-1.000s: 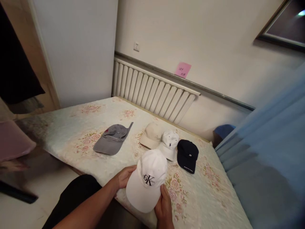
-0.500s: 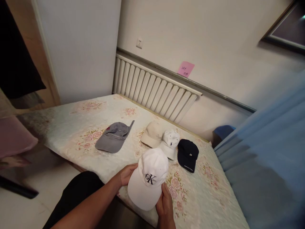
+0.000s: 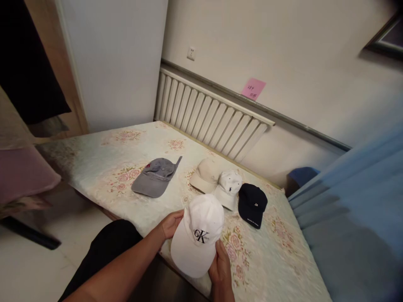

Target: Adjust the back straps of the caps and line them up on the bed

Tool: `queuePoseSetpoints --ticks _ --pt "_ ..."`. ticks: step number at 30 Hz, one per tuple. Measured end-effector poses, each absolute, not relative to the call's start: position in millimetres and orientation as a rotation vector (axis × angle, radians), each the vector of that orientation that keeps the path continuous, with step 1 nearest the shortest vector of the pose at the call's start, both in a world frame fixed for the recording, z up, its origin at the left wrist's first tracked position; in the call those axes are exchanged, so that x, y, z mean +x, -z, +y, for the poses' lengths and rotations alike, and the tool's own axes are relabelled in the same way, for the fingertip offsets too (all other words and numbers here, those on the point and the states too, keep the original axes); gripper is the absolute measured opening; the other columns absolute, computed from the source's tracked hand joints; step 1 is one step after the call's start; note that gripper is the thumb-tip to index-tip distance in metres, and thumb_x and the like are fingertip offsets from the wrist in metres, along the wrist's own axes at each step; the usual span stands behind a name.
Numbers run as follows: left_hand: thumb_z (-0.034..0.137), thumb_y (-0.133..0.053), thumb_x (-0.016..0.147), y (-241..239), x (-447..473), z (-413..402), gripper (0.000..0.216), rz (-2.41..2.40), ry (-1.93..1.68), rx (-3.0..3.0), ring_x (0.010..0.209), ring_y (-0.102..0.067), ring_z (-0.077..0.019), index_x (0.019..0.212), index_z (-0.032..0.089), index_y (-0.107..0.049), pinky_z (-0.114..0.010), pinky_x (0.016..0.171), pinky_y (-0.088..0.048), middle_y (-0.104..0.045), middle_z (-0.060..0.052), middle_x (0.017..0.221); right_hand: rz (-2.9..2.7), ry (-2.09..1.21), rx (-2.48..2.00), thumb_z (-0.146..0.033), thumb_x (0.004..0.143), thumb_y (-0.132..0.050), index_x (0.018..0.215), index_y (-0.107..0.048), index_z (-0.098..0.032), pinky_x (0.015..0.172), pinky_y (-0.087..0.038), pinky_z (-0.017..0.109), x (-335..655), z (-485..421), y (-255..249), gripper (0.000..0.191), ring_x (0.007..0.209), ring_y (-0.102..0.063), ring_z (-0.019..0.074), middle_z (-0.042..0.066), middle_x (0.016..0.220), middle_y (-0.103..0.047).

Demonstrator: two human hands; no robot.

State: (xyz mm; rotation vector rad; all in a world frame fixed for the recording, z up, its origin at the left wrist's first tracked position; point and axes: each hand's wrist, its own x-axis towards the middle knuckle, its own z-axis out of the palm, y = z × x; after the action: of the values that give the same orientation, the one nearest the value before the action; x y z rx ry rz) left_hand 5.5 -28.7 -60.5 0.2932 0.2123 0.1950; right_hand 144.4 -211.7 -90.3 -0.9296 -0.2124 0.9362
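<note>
Between my two hands is a white baseball cap (image 3: pixel 201 222) with dark letters on its front, its brim pointing down toward me. My left hand (image 3: pixel 172 223) grips its left side, and my right hand (image 3: pixel 221 264) grips the right side near the brim; some fingers are hidden behind the cap. Just beyond it on the bed lie a beige cap (image 3: pixel 204 174), a smaller-looking white cap (image 3: pixel 229 184) with a small dark emblem, and a black cap (image 3: pixel 252 203), close together. A grey cap (image 3: pixel 155 176) lies apart to the left, its strap sticking up.
The flower-patterned bed (image 3: pixel 283 264) fills the middle. Behind it stand a white radiator (image 3: pixel 208 113) and a wall with a pink note (image 3: pixel 253 89). A blue curtain (image 3: pixel 352 218) hangs at the right. Dark clothing (image 3: pixel 31 71) hangs at the left above a pink cloth (image 3: pixel 28 172).
The view has turned slightly left, so the room appears shifted to the right. Both hands keep hold of the white cap, and the other caps lie where they were.
</note>
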Motion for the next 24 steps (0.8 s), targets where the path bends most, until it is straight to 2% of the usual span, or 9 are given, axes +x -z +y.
queuePoseSetpoints --ticks 5,12,24 --pt "0.037 -0.044 0.091 66 5 -26 0.045 0.238 -0.171 0.267 0.092 -0.068 -0.0301 0.118 0.005 -0.06 -0.044 0.096 -0.04 -0.074 -0.016 0.091 -0.135 -0.983 -0.887 -0.032 0.07 -0.075 0.106 -0.063 -0.018 0.091 -0.049 0.041 143 -213 83 0.04 0.093 -0.066 0.0211 0.007 0.104 -0.071" --pt "0.044 -0.043 0.091 72 6 -24 0.052 0.222 -0.129 0.274 0.095 -0.067 -0.0321 0.119 0.005 -0.06 -0.047 0.097 -0.038 -0.073 -0.016 0.091 -0.125 -0.996 -0.897 -0.028 0.07 -0.076 0.102 -0.063 -0.019 0.083 -0.052 0.036 140 -214 72 0.036 0.085 -0.068 0.0185 0.006 0.099 -0.073" --pt "0.041 -0.044 0.091 69 7 -24 0.049 0.206 -0.15 0.283 0.097 -0.067 -0.0306 0.121 0.005 -0.058 -0.044 0.099 -0.038 -0.074 -0.015 0.091 -0.161 -1.006 -0.864 -0.031 0.071 -0.074 0.1 -0.065 -0.02 0.09 -0.049 0.038 138 -213 67 0.033 0.088 -0.067 0.0198 0.006 0.101 -0.072"
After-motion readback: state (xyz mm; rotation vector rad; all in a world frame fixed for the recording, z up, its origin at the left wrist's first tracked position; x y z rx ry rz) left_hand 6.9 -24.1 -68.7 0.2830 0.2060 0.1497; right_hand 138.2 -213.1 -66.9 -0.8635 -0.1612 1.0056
